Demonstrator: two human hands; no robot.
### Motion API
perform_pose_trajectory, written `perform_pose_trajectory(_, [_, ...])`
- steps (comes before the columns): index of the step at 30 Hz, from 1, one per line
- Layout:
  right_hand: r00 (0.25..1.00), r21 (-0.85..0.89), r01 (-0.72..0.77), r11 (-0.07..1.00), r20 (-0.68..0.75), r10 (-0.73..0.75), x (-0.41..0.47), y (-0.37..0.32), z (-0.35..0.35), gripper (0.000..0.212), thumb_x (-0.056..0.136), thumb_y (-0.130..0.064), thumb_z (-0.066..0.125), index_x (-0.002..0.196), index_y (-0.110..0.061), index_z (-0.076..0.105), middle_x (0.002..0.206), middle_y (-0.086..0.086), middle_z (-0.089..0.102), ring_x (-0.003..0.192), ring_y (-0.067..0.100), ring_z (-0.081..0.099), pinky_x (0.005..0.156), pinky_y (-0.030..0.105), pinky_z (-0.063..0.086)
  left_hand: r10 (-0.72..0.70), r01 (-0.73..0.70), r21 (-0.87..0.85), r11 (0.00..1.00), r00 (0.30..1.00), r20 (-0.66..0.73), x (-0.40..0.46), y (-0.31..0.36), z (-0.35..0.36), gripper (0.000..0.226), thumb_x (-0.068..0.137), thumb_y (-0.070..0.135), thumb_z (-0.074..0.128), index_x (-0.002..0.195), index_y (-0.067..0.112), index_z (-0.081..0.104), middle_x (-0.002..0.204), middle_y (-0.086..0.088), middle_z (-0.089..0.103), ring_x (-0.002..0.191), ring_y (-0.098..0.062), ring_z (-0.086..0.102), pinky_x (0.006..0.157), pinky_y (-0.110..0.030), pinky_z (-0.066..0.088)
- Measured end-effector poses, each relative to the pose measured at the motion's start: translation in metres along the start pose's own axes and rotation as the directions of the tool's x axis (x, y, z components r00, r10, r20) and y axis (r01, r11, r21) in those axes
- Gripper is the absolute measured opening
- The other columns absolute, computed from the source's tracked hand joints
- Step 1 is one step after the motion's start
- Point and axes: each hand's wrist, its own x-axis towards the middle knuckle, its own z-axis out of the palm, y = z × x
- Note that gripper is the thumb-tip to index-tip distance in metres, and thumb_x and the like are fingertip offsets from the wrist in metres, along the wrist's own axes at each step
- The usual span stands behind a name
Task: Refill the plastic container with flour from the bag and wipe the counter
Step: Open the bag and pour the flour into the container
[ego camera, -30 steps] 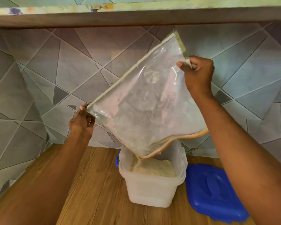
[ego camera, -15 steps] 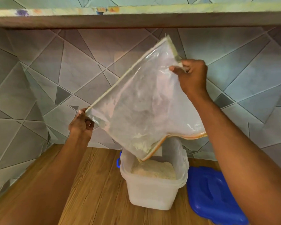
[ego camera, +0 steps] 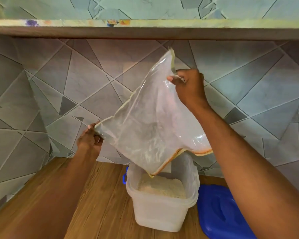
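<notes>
My right hand pinches the top corner of the clear bag; my left hand grips its lower left corner. The bag hangs tilted, its open mouth dipping into the plastic container of flour on the table, just beside the blue lid.

Place: you're in a home kitchen.
Walls: grey geometric tiles behind your counter.
Counter: wood-grain top.
Overhead: a shelf edge.
Food storage: plastic container of flour, blue lid beside it.
</notes>
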Motion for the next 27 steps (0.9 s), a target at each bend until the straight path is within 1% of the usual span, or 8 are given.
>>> perform_pose_trajectory(3, [0.999, 0.010, -0.034, 0.999, -0.035, 0.034, 0.000, -0.006, 0.001, 0.046, 0.092, -0.022, 0.069, 0.055, -0.019, 0.041, 0.055, -0.013, 0.032, 0.069, 0.019, 0.039, 0.063, 0.028, 0.030, 0.006, -0.006, -0.006, 1.000, 1.000, 0.030, -0.003, 0.001, -0.003, 0.016, 0.098, 0.029, 0.061, 0.094, 0.019, 0.072, 0.107, -0.004, 0.074, 0.093, -0.022, 0.069, 0.085, -0.039, 0.060])
perform_pose_trajectory(6, [0.998, 0.010, -0.004, 1.000, 0.059, 0.004, -0.004, -0.010, 0.003, 0.049, 0.090, -0.021, 0.071, 0.054, -0.014, 0.040, 0.054, -0.008, 0.027, 0.063, 0.014, 0.033, 0.058, 0.028, 0.028, 0.018, -0.016, -0.026, 1.000, 0.998, 0.059, -0.006, -0.001, -0.006, 0.013, 0.097, 0.026, 0.061, 0.091, 0.019, 0.071, 0.115, -0.005, 0.075, 0.097, -0.023, 0.070, 0.092, -0.044, 0.057])
perform_pose_trajectory(9, [0.999, 0.044, -0.044, 0.998, -0.021, 0.045, -0.006, -0.009, 0.007, 0.040, 0.090, -0.020, 0.070, 0.060, -0.011, 0.046, 0.058, -0.005, 0.031, 0.066, 0.017, 0.035, 0.060, 0.027, 0.028, 0.010, -0.010, 0.005, 1.000, 0.998, 0.066, -0.009, -0.001, -0.007, 0.013, 0.097, 0.025, 0.061, 0.092, 0.019, 0.071, 0.117, -0.006, 0.074, 0.096, -0.023, 0.069, 0.091, -0.042, 0.057])
perform_pose_trajectory(12, [0.998, 0.020, -0.008, 1.000, 0.059, 0.007, -0.009, -0.016, 0.008, 0.033, 0.090, -0.023, 0.071, 0.064, -0.008, 0.058, 0.061, -0.003, 0.038, 0.070, 0.019, 0.039, 0.063, 0.028, 0.029, -0.010, 0.011, -0.030, 0.999, 1.000, 0.008, -0.007, -0.001, -0.008, 0.011, 0.095, 0.023, 0.066, 0.085, 0.020, 0.070, 0.111, -0.005, 0.075, 0.093, -0.020, 0.071, 0.083, -0.038, 0.059])
perform_pose_trajectory(16, [1.000, 0.024, 0.011, 1.000, 0.020, -0.011, -0.008, -0.024, 0.002, 0.036, 0.089, -0.019, 0.072, 0.060, -0.014, 0.053, 0.052, -0.010, 0.035, 0.058, 0.010, 0.035, 0.056, 0.026, 0.031, -0.003, 0.001, -0.025, 1.000, 0.998, -0.057, -0.007, -0.002, -0.009, 0.012, 0.096, 0.023, 0.065, 0.099, 0.015, 0.073, 0.103, -0.004, 0.075, 0.095, -0.022, 0.069, 0.081, -0.039, 0.061])
perform_pose_trajectory(20, [0.999, 0.013, 0.033, 0.999, -0.013, -0.033, -0.006, -0.022, -0.003, 0.041, 0.090, -0.023, 0.072, 0.059, -0.006, 0.052, 0.058, -0.003, 0.033, 0.062, 0.011, 0.033, 0.056, 0.028, 0.027, 0.006, -0.013, -0.041, 0.999, 0.989, -0.148, -0.008, -0.002, -0.010, 0.013, 0.092, 0.021, 0.070, 0.101, 0.013, 0.073, 0.110, -0.008, 0.074, 0.097, -0.023, 0.071, 0.086, -0.045, 0.061])
perform_pose_trajectory(23, [0.999, -0.057, 0.029, 0.998, 0.022, -0.028, -0.008, -0.025, -0.007, 0.043, 0.093, -0.022, 0.071, 0.057, -0.017, 0.049, 0.053, -0.012, 0.034, 0.067, 0.017, 0.037, 0.055, 0.023, 0.029, 0.026, -0.037, -0.038, 0.999, 0.966, -0.258, -0.014, -0.004, -0.010, 0.016, 0.088, 0.020, 0.075, 0.100, 0.010, 0.075, 0.105, -0.007, 0.074, 0.094, -0.023, 0.072, 0.082, -0.045, 0.062])
perform_pose_trajectory(27, [0.999, -0.195, -0.044, 0.980, -0.037, 0.038, -0.016, -0.026, 0.001, 0.016, 0.100, -0.026, 0.062, 0.099, -0.015, 0.073, 0.095, 0.009, 0.070, 0.103, 0.028, 0.051, 0.070, 0.029, 0.038, 0.030, -0.041, -0.039, 0.998, 0.966, -0.256, -0.021, -0.006, -0.006, 0.021, 0.088, 0.021, 0.074, 0.105, 0.008, 0.075, 0.104, -0.009, 0.075, 0.093, -0.023, 0.073, 0.082, -0.046, 0.062])
